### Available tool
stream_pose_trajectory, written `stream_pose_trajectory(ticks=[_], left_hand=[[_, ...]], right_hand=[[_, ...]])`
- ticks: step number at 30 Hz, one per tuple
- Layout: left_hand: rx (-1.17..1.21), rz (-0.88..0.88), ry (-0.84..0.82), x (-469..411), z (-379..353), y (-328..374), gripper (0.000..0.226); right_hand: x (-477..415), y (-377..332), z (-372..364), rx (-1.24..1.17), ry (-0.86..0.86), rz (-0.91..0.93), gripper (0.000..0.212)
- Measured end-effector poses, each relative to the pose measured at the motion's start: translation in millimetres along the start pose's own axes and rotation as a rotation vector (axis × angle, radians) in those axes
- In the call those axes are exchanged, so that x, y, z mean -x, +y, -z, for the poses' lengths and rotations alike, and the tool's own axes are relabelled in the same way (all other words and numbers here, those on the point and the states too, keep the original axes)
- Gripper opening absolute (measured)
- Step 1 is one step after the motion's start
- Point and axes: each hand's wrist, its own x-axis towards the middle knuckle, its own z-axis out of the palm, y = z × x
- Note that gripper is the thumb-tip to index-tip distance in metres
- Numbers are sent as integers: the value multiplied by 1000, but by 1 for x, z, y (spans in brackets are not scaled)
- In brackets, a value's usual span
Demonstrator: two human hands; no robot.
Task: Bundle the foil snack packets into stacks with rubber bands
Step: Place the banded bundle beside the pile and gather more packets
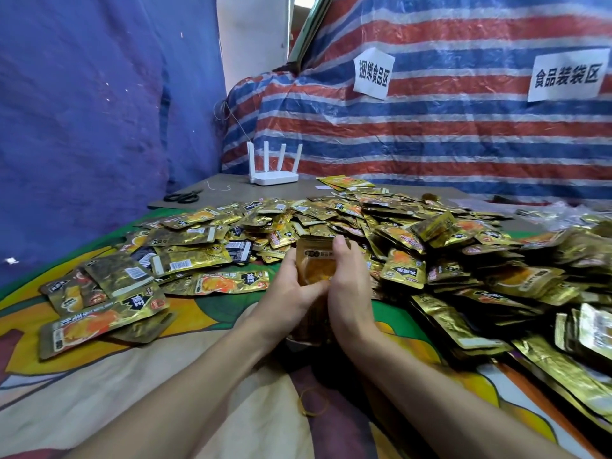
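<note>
Mountain of loose gold foil snack packets sprawled from 9 round to 3 o'clock over the bright printed cloth. Slippery stuff, so could easily avalanche toward the middle with one careless elbow nudge.

Dead centre: left hand coming in from 9 and right hand from 3, fingers of both curled round a small upright stack of the same gold packets. No band visible on it yet. Could fan out or squirt loose on easing either grip to fetch one.

Nearest thin yellowish rubber band down at 6 o'clock, flat on the cloth between the forearms. Easy to bury under an arm, and liable to snap or roll off glossy foil if stretched lopsided.
</note>
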Motion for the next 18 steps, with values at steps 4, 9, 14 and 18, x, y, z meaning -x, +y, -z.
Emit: stream_pose_trajectory(ticks=[4, 9, 14, 18], left_hand=[[6, -47, -1, -5, 3, 0, 44], [-76, -128, 54, 0, 3, 2, 40], [-99, -59, -61, 6, 4, 6, 58], [-189, -122, -82, 12, -1, 17, 48]], right_hand=[[-2, 3, 0, -24, -12, 9, 37], [-1, 2, 0, -72, 5, -48, 52], [-1, -10, 2, -19, -28, -130, 73], [1, -26, 17, 118, -138, -140, 70]])
